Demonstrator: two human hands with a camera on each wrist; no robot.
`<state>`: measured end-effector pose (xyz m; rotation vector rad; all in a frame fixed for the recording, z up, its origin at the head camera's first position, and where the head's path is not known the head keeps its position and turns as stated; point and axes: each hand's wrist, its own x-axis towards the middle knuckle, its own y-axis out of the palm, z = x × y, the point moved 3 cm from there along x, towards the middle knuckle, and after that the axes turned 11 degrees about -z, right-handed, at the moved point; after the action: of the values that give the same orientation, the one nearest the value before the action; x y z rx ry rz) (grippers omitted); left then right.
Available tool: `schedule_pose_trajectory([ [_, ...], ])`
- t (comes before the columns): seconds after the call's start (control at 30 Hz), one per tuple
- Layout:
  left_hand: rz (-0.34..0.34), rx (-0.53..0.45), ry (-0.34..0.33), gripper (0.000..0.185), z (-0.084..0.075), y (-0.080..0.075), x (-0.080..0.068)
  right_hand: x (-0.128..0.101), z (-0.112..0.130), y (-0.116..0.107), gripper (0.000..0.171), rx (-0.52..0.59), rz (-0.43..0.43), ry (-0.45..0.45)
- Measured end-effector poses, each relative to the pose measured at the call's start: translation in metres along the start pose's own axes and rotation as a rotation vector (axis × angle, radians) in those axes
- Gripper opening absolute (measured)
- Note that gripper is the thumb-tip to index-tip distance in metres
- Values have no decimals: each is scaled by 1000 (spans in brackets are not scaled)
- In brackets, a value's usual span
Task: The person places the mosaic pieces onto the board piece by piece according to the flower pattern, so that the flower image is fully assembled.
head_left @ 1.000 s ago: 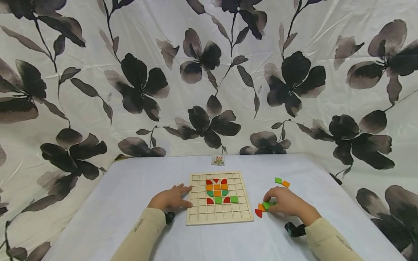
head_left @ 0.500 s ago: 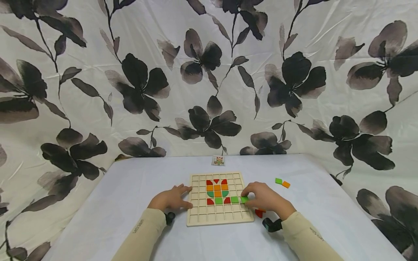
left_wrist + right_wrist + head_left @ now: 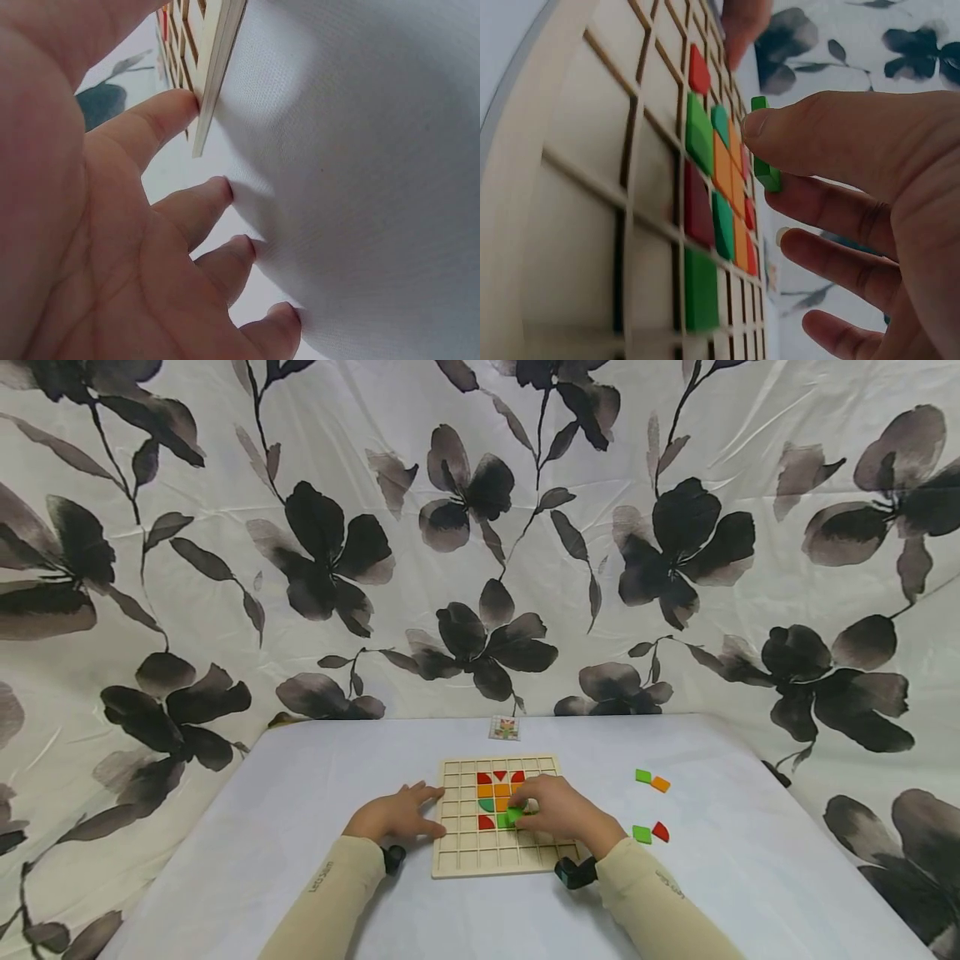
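Note:
In the head view, a wooden grid board (image 3: pixel 465 865) lies on the white-covered table, with red, orange, green and teal tiles set in its cells. My left hand (image 3: pixel 396 815) rests at the board's left side. The left wrist view has one fingertip against the board's edge (image 3: pixel 216 67) and the other fingers spread on the cloth. My right hand (image 3: pixel 562 812) is over the board, pinching a green square tile (image 3: pixel 768 177) between thumb and index finger. It is held just above the tiles in the grid and overlaps a green tile (image 3: pixel 502 820) in the head view. The hand hides the board's right part.
At the back right lie a green tile (image 3: pixel 643 776) and an orange tile (image 3: pixel 660 784). Nearer, another green tile (image 3: pixel 642 834) sits beside a red quarter-round tile (image 3: pixel 661 832). A small patterned card (image 3: pixel 505 727) is at the table's far edge, before a floral curtain (image 3: pixel 480 527).
My right hand has picked up the green tile from the right and carried it left over the board. A green and a red tile at the right are now uncovered. My left hand has stayed put.

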<state>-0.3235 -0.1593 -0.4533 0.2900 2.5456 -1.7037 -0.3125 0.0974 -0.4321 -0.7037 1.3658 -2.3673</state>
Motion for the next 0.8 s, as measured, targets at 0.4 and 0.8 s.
schedule_pose_trajectory([
  [0.4,5,3,21,76,-1,-3,-2,18,27,23,19,-3,-22,-12],
  [0.8,6,10,24,77,2,-1,1,31,44,47,12,-47,-63,-34],
])
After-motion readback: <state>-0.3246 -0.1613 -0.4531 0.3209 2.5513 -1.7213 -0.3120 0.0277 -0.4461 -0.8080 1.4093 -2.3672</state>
